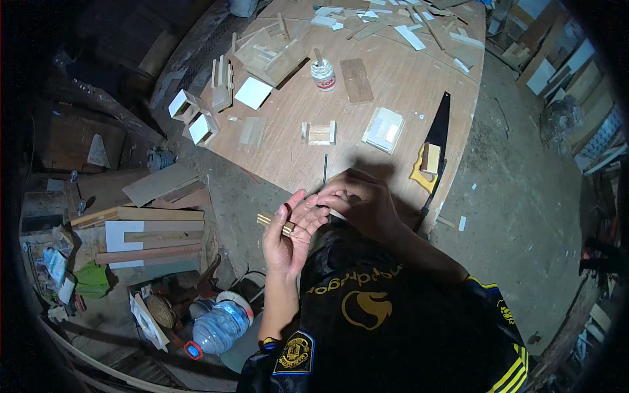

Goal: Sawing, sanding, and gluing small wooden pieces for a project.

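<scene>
My left hand (288, 239) is palm up in front of the table's near edge. A short gold-coloured piece with lengthwise ridges (274, 224) lies across it, gripped under the thumb; its exact kind is unclear. My right hand (357, 193) is bent with its fingers drawn together at the left fingertips. Whatever it pinches there, if anything, is hidden. A dark pencil-like stick (325, 168) rests on the table just beyond. Farther on are a small wooden frame piece (321, 133) and a stack of pale flat pieces (384, 130).
A handsaw with a yellow handle (426, 171) lies at the table's right side, a wood block on it. An open white jar (323, 74), a brown board (356, 81) and wooden boxes (272, 56) stand beyond. Offcuts (409, 36) litter the far end. A water bottle (221, 327) is lower left.
</scene>
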